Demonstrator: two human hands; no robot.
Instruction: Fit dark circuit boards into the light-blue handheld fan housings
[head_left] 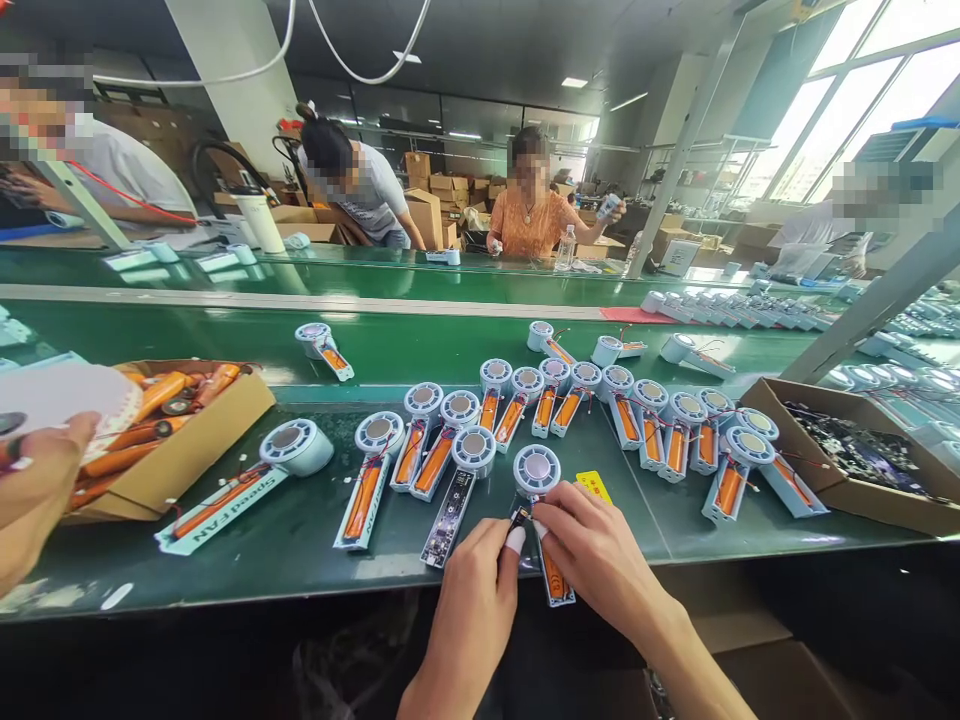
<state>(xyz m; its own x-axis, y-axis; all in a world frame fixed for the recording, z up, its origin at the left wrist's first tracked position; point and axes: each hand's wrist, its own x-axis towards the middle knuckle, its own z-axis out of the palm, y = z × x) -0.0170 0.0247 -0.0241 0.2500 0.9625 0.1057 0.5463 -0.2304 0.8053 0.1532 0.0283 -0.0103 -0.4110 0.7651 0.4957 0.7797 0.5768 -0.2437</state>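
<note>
Low in the middle of the view, my left hand [474, 590] pinches a dark circuit board [519, 517], mostly hidden by the fingers. My right hand [596, 545] is closed right beside it, its fingertips pressed together; whatever they hold is too small to make out. Under the right hand lies a small handheld fan [537, 468], its round head away from me and an orange battery [555, 580] in its open handle. White covers sit on some of my fingertips. Left of my hands, another fan [474, 450] has a circuit board [450, 520] over its handle.
Several open fans [667, 420] with orange batteries and loose wires spread across the green bench [300, 560]. One carton [225, 430] holds batteries, another [885, 500] circuit boards. At left is another person's hand [37, 490]; co-workers sit across. A yellow label [594, 487] lies by my right hand.
</note>
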